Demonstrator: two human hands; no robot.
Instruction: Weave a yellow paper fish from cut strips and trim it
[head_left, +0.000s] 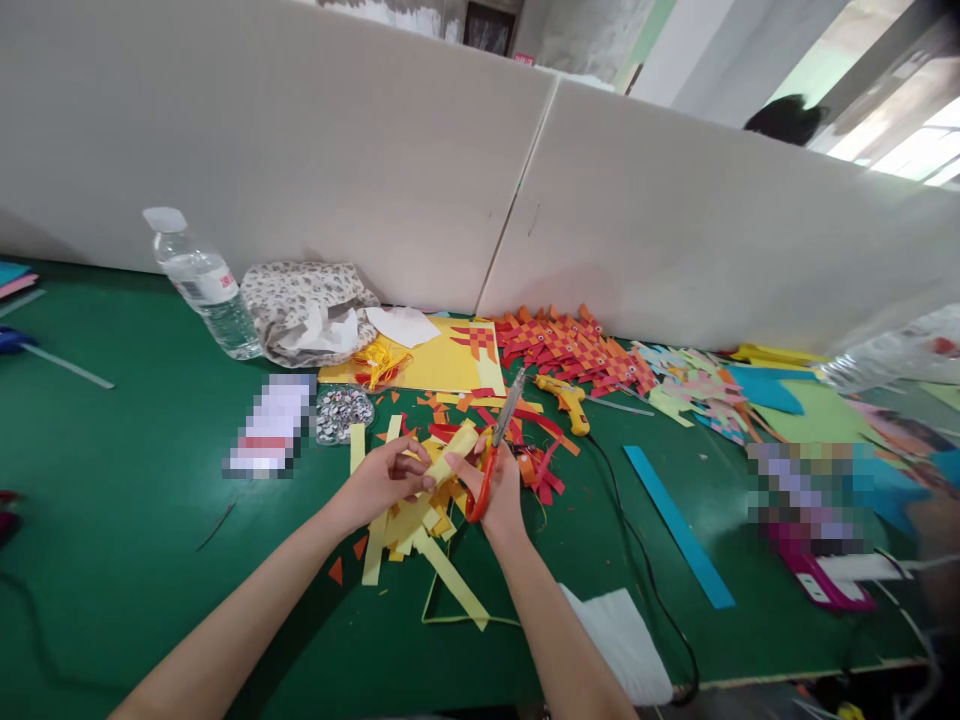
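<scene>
My left hand (pixel 384 478) is closed on a yellow paper strip (pixel 453 452), holding it up over a heap of loose yellow strips (pixel 420 530) on the green table (pixel 135 480). My right hand (pixel 501 490) grips orange-handled scissors (pixel 495 450); their blades point up and away, right beside the strip's end. Red and orange paper scraps (pixel 540 465) lie just beyond my hands.
At the back stand a water bottle (pixel 204 285), a patterned cloth bag (pixel 307 310), a yellow sheet (pixel 442 362), a cup of googly eyes (pixel 343 412), a yellow glue gun (pixel 566 400) with its black cord, and woven paper fish (pixel 577 348). A blue strip (pixel 679 525) lies at right.
</scene>
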